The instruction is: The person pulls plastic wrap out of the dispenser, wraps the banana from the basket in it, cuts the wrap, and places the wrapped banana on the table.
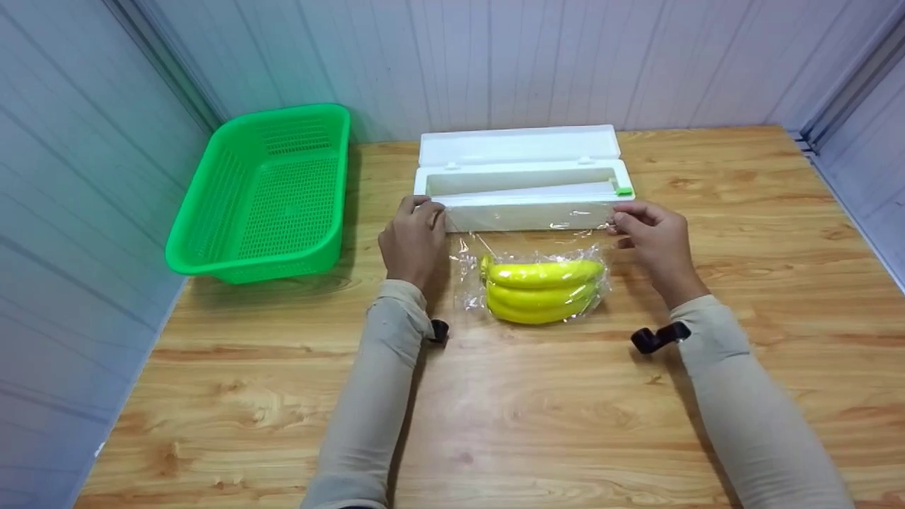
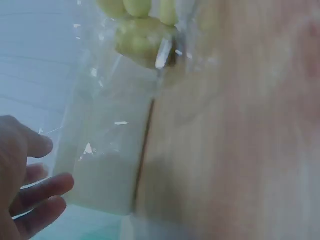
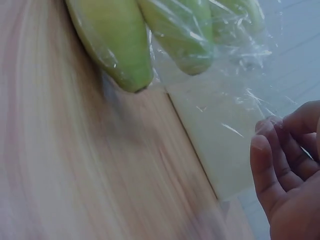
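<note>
A bunch of yellow bananas (image 1: 541, 293) lies on the table in front of a white cling film box (image 1: 523, 182) with its lid raised. Clear plastic film (image 1: 466, 272) covers the bananas and stretches back to the box's front. At the box's left front corner is my left hand (image 1: 413, 240); in the left wrist view its thumb and fingers (image 2: 45, 187) stand apart beside the film. My right hand (image 1: 657, 244) pinches the film's edge near the right front corner, between thumb and fingertips (image 3: 261, 142). A green slider (image 1: 623, 191) sits at the box's right end.
A green plastic basket (image 1: 290, 205) stands at the back left of the wooden table (image 1: 537, 424), by the wall. White panel walls (image 1: 523, 63) close in the back and both sides. The box's raised lid (image 1: 520, 146) stands close to the back wall.
</note>
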{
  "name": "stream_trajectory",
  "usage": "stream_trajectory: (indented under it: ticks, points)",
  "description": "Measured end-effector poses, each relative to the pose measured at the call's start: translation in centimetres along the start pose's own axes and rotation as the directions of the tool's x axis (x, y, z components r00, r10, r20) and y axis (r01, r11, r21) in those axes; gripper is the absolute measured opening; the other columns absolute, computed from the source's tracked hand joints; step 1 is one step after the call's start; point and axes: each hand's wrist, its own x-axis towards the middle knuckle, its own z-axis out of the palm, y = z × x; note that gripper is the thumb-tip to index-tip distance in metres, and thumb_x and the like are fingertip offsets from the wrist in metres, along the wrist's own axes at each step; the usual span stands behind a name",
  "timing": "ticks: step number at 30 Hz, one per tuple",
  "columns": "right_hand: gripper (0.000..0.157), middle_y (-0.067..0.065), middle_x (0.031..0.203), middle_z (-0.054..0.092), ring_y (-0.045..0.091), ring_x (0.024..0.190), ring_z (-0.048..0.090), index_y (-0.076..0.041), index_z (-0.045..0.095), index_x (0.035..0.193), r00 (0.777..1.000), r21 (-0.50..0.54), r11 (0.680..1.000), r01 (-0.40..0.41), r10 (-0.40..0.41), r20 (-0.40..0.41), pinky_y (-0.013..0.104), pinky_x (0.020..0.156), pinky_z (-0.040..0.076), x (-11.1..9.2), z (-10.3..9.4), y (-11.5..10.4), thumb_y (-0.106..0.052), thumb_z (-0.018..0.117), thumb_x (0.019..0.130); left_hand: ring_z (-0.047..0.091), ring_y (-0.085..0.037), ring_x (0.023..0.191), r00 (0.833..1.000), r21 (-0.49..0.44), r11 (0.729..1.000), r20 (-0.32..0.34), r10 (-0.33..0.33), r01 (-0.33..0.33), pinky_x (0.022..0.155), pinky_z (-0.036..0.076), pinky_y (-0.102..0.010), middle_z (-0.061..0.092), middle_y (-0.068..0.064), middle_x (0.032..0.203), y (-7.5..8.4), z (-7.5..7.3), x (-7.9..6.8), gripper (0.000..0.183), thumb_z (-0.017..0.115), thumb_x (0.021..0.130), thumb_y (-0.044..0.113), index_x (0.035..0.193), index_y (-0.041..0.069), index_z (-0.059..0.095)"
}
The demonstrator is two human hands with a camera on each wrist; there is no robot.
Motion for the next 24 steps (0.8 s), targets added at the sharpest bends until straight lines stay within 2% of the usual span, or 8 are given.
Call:
stream_trajectory:
  ticks: [4, 7, 9, 13, 20, 24]
  points:
    - [0.034, 0.018, 0.09, 0.065, 0.028, 0.079, 0.065, 0.01, 0.061, 0.107, 1.0, 0.053, 0.998, -0.023, 0.023, -0.005, 0.03, 0.06, 0.054, -0.2, 0.0, 0.1, -0.012, 0.07, 0.083, 0.061, -0.013, 0.073, 0.993, -0.051, 0.997, 0.107, -0.049, 0.055, 0.059, 0.047, -0.034, 0.065, 0.009, 0.093, 0.6, -1.2, 0.4, 0.013, 0.062, 0.086, 0.03, 0.092, 0.024, 0.071]
    - [0.036, 0.018, 0.09, 0.065, 0.026, 0.078, 0.065, 0.01, 0.059, 0.109, 0.999, 0.073, 0.997, -0.039, 0.04, -0.009, 0.031, 0.06, 0.055, -0.3, 0.0, 0.2, -0.013, 0.069, 0.083, 0.058, -0.007, 0.071, 0.973, -0.123, 0.983, 0.205, -0.108, 0.135, 0.061, 0.045, -0.029, 0.064, 0.012, 0.083, 1.0, -2.2, 0.6, 0.011, 0.062, 0.085, 0.03, 0.09, 0.024, 0.07]
    - [0.036, 0.018, 0.09, 0.064, 0.025, 0.078, 0.065, 0.01, 0.059, 0.11, 0.999, 0.081, 0.995, -0.051, 0.052, -0.012, 0.031, 0.062, 0.055, -0.3, 0.1, 0.4, -0.013, 0.069, 0.084, 0.056, -0.007, 0.07, 0.955, -0.192, 0.963, 0.265, -0.135, 0.19, 0.061, 0.044, -0.027, 0.063, 0.011, 0.078, 1.1, -2.9, 0.7, 0.009, 0.063, 0.085, 0.029, 0.088, 0.024, 0.07]
    - [0.036, 0.02, 0.094, 0.063, 0.025, 0.08, 0.065, 0.007, 0.06, 0.11, 0.998, 0.049, 0.997, -0.065, 0.065, -0.011, 0.033, 0.065, 0.055, -0.4, 0.0, 0.7, -0.016, 0.068, 0.084, 0.055, -0.01, 0.071, 0.923, -0.332, 0.908, 0.363, -0.128, 0.257, 0.062, 0.045, -0.027, 0.062, 0.006, 0.078, 1.4, -3.9, 0.8, 0.01, 0.064, 0.086, 0.026, 0.09, 0.019, 0.07]
    - [0.035, 0.02, 0.094, 0.064, 0.025, 0.081, 0.064, 0.007, 0.061, 0.11, 0.998, -0.058, 0.996, -0.067, 0.067, -0.002, 0.034, 0.068, 0.054, -0.6, -0.4, 1.2, -0.018, 0.066, 0.086, 0.056, -0.013, 0.074, 0.897, -0.483, 0.827, 0.438, -0.057, 0.288, 0.065, 0.047, -0.027, 0.063, 0.001, 0.081, 1.8, -4.5, 0.8, 0.017, 0.063, 0.088, 0.024, 0.095, 0.01, 0.07]
    - [0.035, 0.02, 0.096, 0.064, 0.024, 0.08, 0.065, 0.007, 0.06, 0.11, 0.995, -0.073, 0.992, -0.103, 0.102, -0.006, 0.033, 0.067, 0.054, -0.6, -0.8, 1.4, -0.019, 0.065, 0.087, 0.058, -0.015, 0.07, 0.901, -0.535, 0.796, 0.433, -0.03, 0.284, 0.062, 0.048, -0.029, 0.064, -0.005, 0.078, 2.1, -4.4, 0.9, 0.016, 0.062, 0.089, 0.022, 0.095, 0.009, 0.07]
